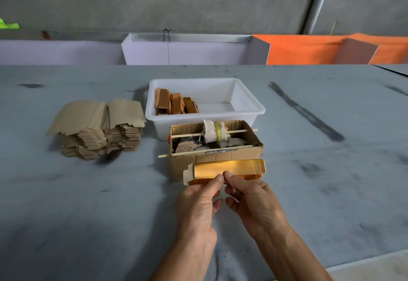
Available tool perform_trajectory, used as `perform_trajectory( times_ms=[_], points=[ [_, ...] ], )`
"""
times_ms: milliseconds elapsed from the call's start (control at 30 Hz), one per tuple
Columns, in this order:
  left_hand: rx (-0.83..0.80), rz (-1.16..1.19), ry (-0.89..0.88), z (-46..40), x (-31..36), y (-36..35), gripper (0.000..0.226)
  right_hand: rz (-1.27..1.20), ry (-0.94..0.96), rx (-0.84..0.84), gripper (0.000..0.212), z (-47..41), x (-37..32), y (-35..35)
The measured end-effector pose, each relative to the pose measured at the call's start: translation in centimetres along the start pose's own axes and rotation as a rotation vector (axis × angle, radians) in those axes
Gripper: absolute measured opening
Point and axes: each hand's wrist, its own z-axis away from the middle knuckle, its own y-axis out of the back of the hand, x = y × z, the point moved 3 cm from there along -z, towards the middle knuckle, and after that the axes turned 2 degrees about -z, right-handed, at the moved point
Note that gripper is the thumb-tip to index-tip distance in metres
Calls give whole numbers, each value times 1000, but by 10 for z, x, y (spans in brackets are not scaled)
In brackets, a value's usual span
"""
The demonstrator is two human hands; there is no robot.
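Left hand (196, 203) and right hand (254, 201), fingers (218, 179) pinching gold carton (229, 167), cardboard box (198, 158) just behind

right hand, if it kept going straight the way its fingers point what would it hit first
The right hand pinches the gold carton; pushed on, it would probably meet the front wall of the cardboard box just behind, though the gap is hard to judge.

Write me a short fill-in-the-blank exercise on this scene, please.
The left hand and right hand pinch a ____ carton.
The ____ tub holds brown cartons.
The cardboard box has ____ sticks across it.
Missing words: gold; white; two.
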Motion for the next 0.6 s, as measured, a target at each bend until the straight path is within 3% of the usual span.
perform_trajectory(
  times_ms=[200, 300, 500, 600],
  points=[
    [-22, -24, -4, 2, 1, -1, 20, -80, 39, 101, 26, 0, 3, -4],
    [-21, -9, 43, -1, 1, -1, 8, -103, 28, 107, 19, 0, 4, -5],
    [-29, 12, 130, -5, -2, 2, 26, -85, -5, 130, 11, -3, 6, -1],
    [-31, -9, 97, -9, -1, 6, 22, -109, -63, 81, 10, -3, 5, 0]
  ],
)
